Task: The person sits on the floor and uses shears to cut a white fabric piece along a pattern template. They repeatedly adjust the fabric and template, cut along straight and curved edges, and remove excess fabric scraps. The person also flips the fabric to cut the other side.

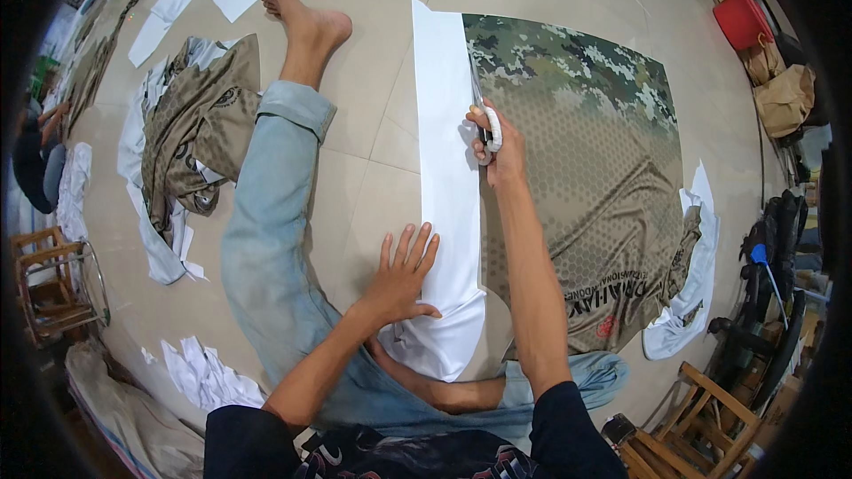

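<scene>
The right hand was curled around the scissors, blades lying along the border between a white strip and the camouflage cloth. The left hand was spread palm down, grasping nothing, thumb and forefinger over the strip's left edge.

Strip and cloth lay on the tiled floor, right of the outstretched leg. The sheen and loose folds suggested light, soft, rather slippery fabric, likely to pucker unless held flat; the strip's smooth margin near the blades looked the best hold.

Further out, a crumpled patterned bundle lay to the left and a wooden stool stood lower right.
</scene>
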Demonstrator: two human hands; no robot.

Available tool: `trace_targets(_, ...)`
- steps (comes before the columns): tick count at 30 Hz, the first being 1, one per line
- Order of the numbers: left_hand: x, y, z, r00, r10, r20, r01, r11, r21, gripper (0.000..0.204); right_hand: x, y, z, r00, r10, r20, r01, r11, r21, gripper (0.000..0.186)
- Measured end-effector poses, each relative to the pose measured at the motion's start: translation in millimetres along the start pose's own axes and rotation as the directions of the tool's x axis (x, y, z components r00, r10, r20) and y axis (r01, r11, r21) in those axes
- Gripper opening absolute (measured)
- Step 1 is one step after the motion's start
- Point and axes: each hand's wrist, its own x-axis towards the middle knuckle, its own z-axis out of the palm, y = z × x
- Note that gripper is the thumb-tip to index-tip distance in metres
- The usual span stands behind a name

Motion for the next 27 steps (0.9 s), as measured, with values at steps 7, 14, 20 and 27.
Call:
trace_targets(7, 2.4, 0.2, 5.7, 1.0, 0.009, 0.004, -0.009, 1.0, -0.023, 0.135, 13.7, -6.2, 8.2, 1.0, -0.003, -0.019, 0.001, 0.993, -0.114, 0.049)
trace_targets(14, -0.3, 3.2, 4.4, 0.999, -0.016, -0.052, 0.02, 0.996, 0.091, 0.134, 34.9, -20.1, 21.7, 0.999, 0.038, -0.019, -0.037, 0.999, 0.032, 0.054)
trace_targets(20, 7.7, 2.0, 5.7, 1.0, 0.001, -0.012, -0.002, 0.996, -0.086, 0.133, 52.4, -18.9, 18.3, 0.999, 0.0, -0.04, -0.003, 0.998, -0.07, 0.054)
trace_targets(27, -3.4, -2.0, -10.3, 0.997, -0.044, 0.059, 0.046, 0.999, -0.029, 0.132, 69.9, -25.2, 50.3, 1.0, 0.021, 0.022, -0.021, 1.0, 0.017, 0.057)
